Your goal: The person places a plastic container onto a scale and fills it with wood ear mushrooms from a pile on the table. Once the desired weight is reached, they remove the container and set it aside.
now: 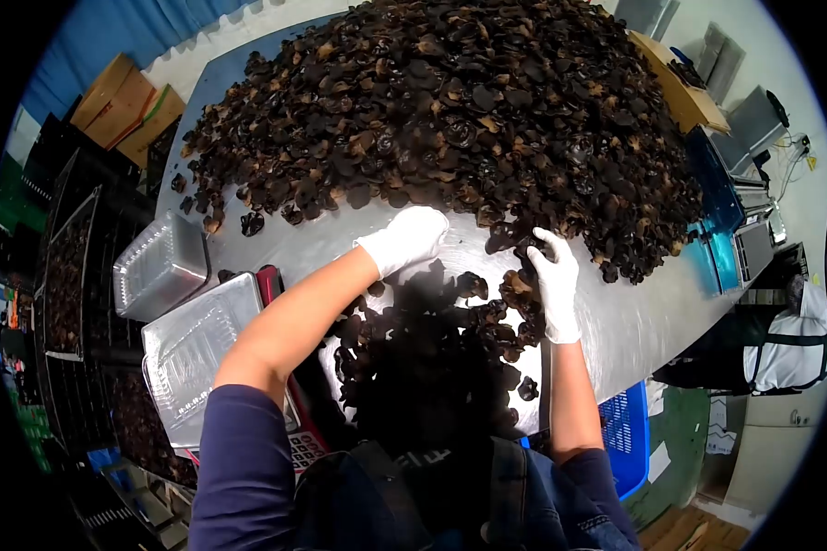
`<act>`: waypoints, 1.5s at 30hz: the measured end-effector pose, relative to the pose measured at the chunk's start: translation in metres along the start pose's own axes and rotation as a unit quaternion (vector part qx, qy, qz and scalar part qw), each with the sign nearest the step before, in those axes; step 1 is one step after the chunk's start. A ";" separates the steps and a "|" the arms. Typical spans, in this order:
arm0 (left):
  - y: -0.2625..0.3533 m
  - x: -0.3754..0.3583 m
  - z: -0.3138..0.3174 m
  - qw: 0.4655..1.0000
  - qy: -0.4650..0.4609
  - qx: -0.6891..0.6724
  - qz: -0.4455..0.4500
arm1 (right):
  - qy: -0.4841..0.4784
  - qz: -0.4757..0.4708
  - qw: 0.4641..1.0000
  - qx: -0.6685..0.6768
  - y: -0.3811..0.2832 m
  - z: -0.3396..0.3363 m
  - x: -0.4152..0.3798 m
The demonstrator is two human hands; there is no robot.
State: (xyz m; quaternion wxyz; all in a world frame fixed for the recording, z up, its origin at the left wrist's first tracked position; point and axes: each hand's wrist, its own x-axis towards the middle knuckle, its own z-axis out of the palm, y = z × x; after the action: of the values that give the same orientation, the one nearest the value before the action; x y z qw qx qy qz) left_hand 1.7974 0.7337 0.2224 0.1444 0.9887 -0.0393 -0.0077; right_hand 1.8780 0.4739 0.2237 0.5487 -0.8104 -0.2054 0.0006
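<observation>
Dark blue sleeves (248, 459) are filling the bottom of the frame. Centre frame, the gloved left hand (404, 239) is lying flat, fingers released, while the gloved right hand (553, 280) is curling into dried mushrooms (450, 110) heaped across the steel table (634, 321).

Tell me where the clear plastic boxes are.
In the head view, the clear plastic boxes sit at the table's left edge, beside the left hand's forearm.

Two gloved hands (404, 239), two plastic trays (161, 266)
</observation>
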 end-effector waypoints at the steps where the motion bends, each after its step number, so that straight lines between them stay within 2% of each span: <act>1: 0.001 0.001 -0.002 1.000 -0.009 0.009 -0.004 | 0.020 0.022 0.993 0.115 0.030 0.005 -0.002; 2: 0.011 0.000 -0.010 1.000 -0.008 0.010 -0.002 | 0.023 0.022 0.993 0.115 0.029 0.001 -0.008; 4: 0.049 -0.003 -0.028 0.969 0.073 -0.210 -0.111 | 0.002 0.175 0.953 0.247 0.018 -0.011 -0.018; 5: 0.071 -0.007 -0.035 0.964 0.160 -0.197 0.075 | 0.018 0.194 0.954 0.228 0.004 -0.012 -0.022; 6: 0.100 -0.016 -0.042 0.919 0.239 -0.179 0.257 | 0.010 0.200 0.963 0.181 -0.004 -0.015 -0.026; 7: 0.150 -0.030 -0.051 0.881 0.103 -0.453 0.090 | -0.003 0.181 0.964 0.193 -0.004 -0.011 -0.030; 8: 0.180 -0.045 -0.062 0.804 -0.022 -0.569 0.172 | -0.015 0.162 0.965 0.205 -0.004 -0.008 -0.035; 9: 0.206 -0.041 -0.058 0.878 -0.143 -0.391 0.236 | -0.034 0.139 0.979 0.147 -0.015 -0.010 -0.040; 10: 0.224 -0.041 -0.062 0.858 -0.027 -0.372 0.352 | -0.055 0.117 0.970 0.206 -0.005 -0.007 -0.048; 12: 0.200 -0.022 0.053 0.895 0.212 -0.321 0.225 | -0.144 0.036 0.982 0.116 -0.048 -0.025 -0.062; 13: 0.179 -0.017 -0.049 0.891 0.097 -0.385 0.221 | -0.126 -0.041 0.991 -0.033 -0.003 -0.028 -0.074; 14: 0.158 -0.009 -0.046 0.817 0.082 -0.554 0.135 | -0.221 0.164 0.959 0.068 -0.055 -0.047 -0.061; 15: 0.120 0.009 -0.025 0.901 0.311 -0.192 0.233 | -0.139 0.151 0.971 0.122 -0.054 -0.043 -0.055; 16: 0.114 0.019 -0.022 0.925 0.207 -0.311 -0.061 | -0.056 0.136 0.974 0.174 -0.050 -0.040 -0.050; 17: 0.102 0.022 -0.024 0.937 0.182 -0.284 -0.094 | 0.002 0.212 0.956 0.203 -0.048 -0.038 -0.038; 18: 0.094 0.023 -0.018 0.946 0.177 -0.258 -0.083 | 0.029 0.133 0.986 0.093 -0.013 -0.037 -0.023; 19: 0.092 0.028 -0.012 0.962 0.162 -0.209 -0.063 | 0.001 0.109 0.994 0.028 -0.015 -0.033 -0.011; 21: 0.091 0.038 -0.001 0.975 0.148 -0.158 -0.042 | -0.062 0.049 0.992 -0.098 -0.014 -0.025 0.003; 22: 0.094 0.044 0.005 0.985 0.150 -0.077 -0.030 | -0.097 0.013 0.983 -0.158 -0.009 -0.020 0.007; 23: 0.096 0.048 0.011 0.988 0.151 0.005 -0.019 | -0.119 0.047 0.978 -0.165 -0.010 -0.013 0.009; 24: 0.096 0.053 0.016 0.988 0.152 0.005 -0.020 | -0.102 -0.012 0.973 -0.208 -0.009 -0.012 0.006; 26: 0.093 0.064 0.025 0.983 0.158 0.089 -0.035 | -0.045 -0.014 0.986 -0.162 -0.002 -0.008 -0.001; 27: 0.088 0.064 0.027 0.977 0.204 0.056 -0.004 | -0.063 0.037 0.986 -0.150 -0.018 -0.011 -0.007; 28: 0.083 0.062 0.030 0.977 0.205 0.056 -0.004 | -0.081 0.088 0.983 -0.137 -0.034 -0.016 -0.016; 29: 0.082 0.054 0.023 0.978 0.200 0.051 0.033 | -0.112 0.129 0.979 -0.108 -0.032 -0.020 -0.026; 30: 0.081 0.050 0.019 0.977 0.195 0.046 0.070 | -0.192 0.114 0.965 -0.136 -0.050 -0.032 -0.035; 31: 0.077 0.051 0.024 0.987 0.146 0.067 0.024 | -0.186 0.084 0.975 -0.086 -0.047 -0.034 -0.043; 32: 0.074 0.048 0.022 0.987 0.143 0.067 0.022 | -0.181 0.056 0.981 -0.035 -0.044 -0.035 -0.050; 33: 0.071 0.041 0.016 0.988 0.136 0.068 0.005 | -0.153 0.049 0.986 -0.045 -0.043 -0.038 -0.053; 34: 0.068 0.035 0.010 0.989 0.131 0.070 -0.013 | -0.155 0.054 0.986 -0.043 -0.041 -0.040 -0.055; 36: 0.069 0.030 -0.004 0.993 0.109 0.032 -0.007 | -0.092 0.091 0.991 0.045 -0.038 -0.043 -0.050; 37: 0.072 0.030 -0.004 0.993 0.119 0.016 -0.005 | -0.080 0.020 0.996 -0.029 -0.023 -0.046 -0.051; 38: 0.075 0.031 -0.004 0.992 0.129 0.000 -0.003 | -0.084 0.040 0.995 -0.047 -0.035 -0.054 -0.056; 40: 0.076 0.035 0.003 0.987 0.158 0.004 0.014 | -0.100 0.017 0.987 -0.121 -0.046 -0.089 -0.078; 42: 0.084 0.042 0.003 0.994 0.110 0.018 -0.011 | -0.211 0.016 0.922 -0.325 -0.060 -0.143 -0.102; 43: 0.087 0.049 0.006 0.993 0.072 0.078 -0.045 | -0.238 0.028 0.906 -0.350 -0.071 -0.176 -0.115; 44: 0.085 0.052 0.008 0.994 0.072 0.076 -0.044 | -0.264 0.040 0.888 -0.373 -0.083 -0.198 -0.123; 45: 0.082 0.054 0.011 0.994 0.073 0.080 -0.033 | -0.246 0.096 0.880 -0.394 -0.096 -0.204 -0.123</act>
State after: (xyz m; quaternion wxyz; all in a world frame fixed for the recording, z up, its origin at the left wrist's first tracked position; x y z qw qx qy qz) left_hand 1.8443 0.6474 0.2349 0.0668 0.9958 0.0031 0.0625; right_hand 1.7801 0.2816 0.3624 0.1133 -0.9493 -0.2378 0.1718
